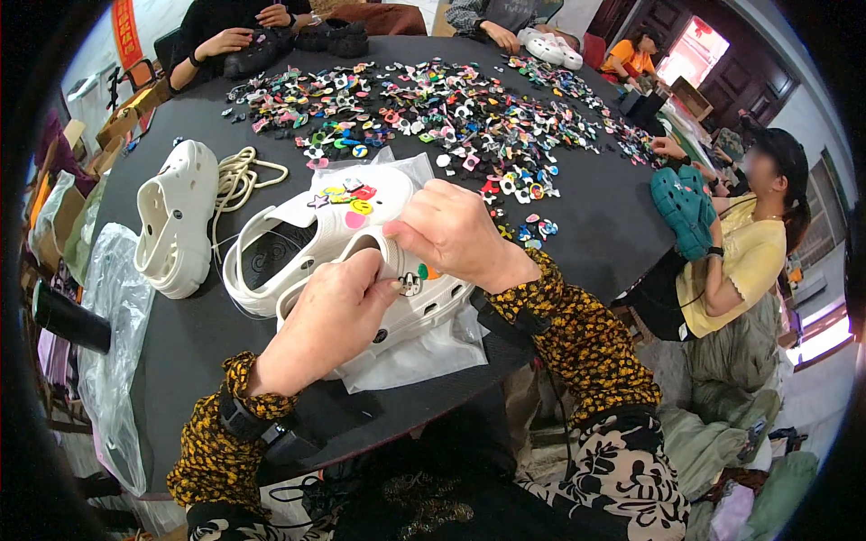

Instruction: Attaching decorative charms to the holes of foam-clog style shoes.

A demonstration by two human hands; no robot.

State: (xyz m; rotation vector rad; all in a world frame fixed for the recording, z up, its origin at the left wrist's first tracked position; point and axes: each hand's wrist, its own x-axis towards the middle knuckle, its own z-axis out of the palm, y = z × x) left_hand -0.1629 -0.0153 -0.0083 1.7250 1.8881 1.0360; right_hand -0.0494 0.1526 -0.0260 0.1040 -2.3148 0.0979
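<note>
Two white foam clogs sit on the round black table (180, 343) at its near edge, and everything else is placed around them. Far left of them, a crumpled clear plastic bag (113, 334) hangs over the rim. Next comes a lone white clog (174, 219) tipped on its side, thick-soled and smooth, with a coil of cream cord (236, 176) beside it. The pair of clogs (307, 248) rests on a flat clear plastic sleeve (415, 352); the farther shoe carries bright little charms on its top. The left hand (329, 320) curls round the nearer clog's (415, 293) heel end, fingers closed on its rim. The right hand (451, 233) arches over the strap, fingertips pinched shut on it, just above a small charm (410, 284). Beyond them spreads a wide scatter of colourful charms (433, 113). Far right, a seated person holds a teal clog (683, 209).
</note>
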